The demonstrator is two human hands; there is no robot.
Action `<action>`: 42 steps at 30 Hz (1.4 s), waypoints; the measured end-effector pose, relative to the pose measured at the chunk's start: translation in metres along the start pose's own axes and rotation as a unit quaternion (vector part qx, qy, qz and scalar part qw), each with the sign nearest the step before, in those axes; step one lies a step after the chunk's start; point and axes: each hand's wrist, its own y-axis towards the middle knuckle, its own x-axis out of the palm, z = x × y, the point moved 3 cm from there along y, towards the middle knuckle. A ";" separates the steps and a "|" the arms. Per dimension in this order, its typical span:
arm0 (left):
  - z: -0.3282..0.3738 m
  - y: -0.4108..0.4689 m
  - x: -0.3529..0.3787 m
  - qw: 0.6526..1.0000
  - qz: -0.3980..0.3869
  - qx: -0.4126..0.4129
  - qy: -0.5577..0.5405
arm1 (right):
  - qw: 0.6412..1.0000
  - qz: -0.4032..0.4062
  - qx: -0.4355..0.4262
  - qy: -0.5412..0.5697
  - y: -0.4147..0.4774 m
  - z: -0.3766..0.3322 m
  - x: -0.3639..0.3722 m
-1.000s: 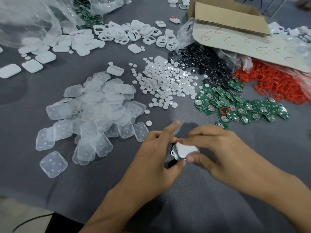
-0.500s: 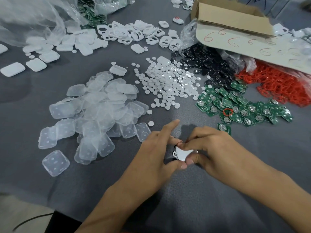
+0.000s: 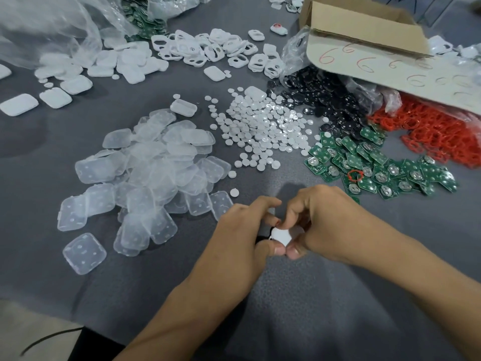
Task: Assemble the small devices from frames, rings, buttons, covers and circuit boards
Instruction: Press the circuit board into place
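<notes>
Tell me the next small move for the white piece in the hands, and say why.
Probably squeeze the white piece shut with both thumbs. The left hand and right hand both pinch it at its edges, and something dark shows at its left side, so it may not be fully seated.

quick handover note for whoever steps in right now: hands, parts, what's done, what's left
Left hand and right hand both pinch one white device, thumbs meeting at its near edge.
Supplies: clear covers left, white buttons centre, circuit boards and red rings right, white frames at the back.
Done: one unit partly together in the grip; whether it has snapped shut is hidden.
Left: finish pressing it, set it aside, build the next.
</notes>
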 end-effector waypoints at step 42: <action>0.028 0.015 0.067 0.972 -0.016 0.046 -0.228 | 0.771 0.401 0.106 0.483 -0.086 0.065 0.054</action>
